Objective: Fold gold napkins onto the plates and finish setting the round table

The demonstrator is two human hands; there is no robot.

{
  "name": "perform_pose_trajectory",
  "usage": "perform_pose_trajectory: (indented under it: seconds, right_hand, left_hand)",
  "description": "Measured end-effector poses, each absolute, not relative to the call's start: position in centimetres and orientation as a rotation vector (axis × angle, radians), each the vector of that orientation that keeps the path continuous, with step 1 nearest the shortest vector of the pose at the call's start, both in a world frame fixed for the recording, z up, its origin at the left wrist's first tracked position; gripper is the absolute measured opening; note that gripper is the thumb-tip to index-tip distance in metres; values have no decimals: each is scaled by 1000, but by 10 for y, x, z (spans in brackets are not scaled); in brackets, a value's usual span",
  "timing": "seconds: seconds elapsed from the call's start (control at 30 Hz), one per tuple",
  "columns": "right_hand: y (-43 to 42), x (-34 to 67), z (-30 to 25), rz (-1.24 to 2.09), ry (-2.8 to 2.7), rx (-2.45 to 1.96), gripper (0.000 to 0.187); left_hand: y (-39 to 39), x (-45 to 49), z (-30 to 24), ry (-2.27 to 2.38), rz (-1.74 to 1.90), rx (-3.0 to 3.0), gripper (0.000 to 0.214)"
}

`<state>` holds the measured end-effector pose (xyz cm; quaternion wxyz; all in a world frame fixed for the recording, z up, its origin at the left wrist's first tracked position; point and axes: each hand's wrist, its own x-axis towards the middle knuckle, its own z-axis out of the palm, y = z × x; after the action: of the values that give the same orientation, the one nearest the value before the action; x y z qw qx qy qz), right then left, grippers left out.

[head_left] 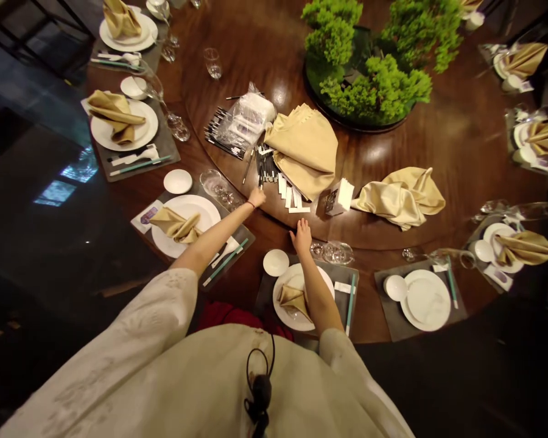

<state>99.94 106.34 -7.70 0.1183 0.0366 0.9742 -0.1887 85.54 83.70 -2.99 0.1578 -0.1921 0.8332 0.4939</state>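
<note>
My left hand [257,196] reaches onto the wooden turntable [456,134], its bunched fingertips just below a row of black-and-white sticks [265,164]. My right hand [300,237] lies flat with fingers spread at the turntable's near edge, holding nothing. Between the hands, white paper slips [292,198] lie fanned out beside a folded gold satin napkin [304,149]. Farther left, a clear plastic bag [244,125] rests on a bundle of dark sticks [223,134]. A small white box [340,198] stands right of the slips, and a looser gold napkin [404,198] lies beyond it.
Place settings with white plates, gold napkins, teal-handled utensils and glasses on grey mats ring the round table. A green potted plant [369,67] stands at the turntable's centre. My cream sleeves and a dark cord show at the bottom.
</note>
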Motion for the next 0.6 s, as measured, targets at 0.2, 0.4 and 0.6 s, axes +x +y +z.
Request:
perform_pose_trajectory:
  seconds: [0.2,0.4,0.6]
  right_hand:
    - [1025,1007,-16,-1647,2152,558,55]
    - [1043,1108,51,-2186,1716,448,56]
    - [1119,1205,82,-2213,1821,547,50]
  left_hand:
    - [886,1049,5,1907,1898,-307,16]
    - [907,1172,60,1830,1894,130,37]
    - [915,1219,85,1725,1571,432,52]
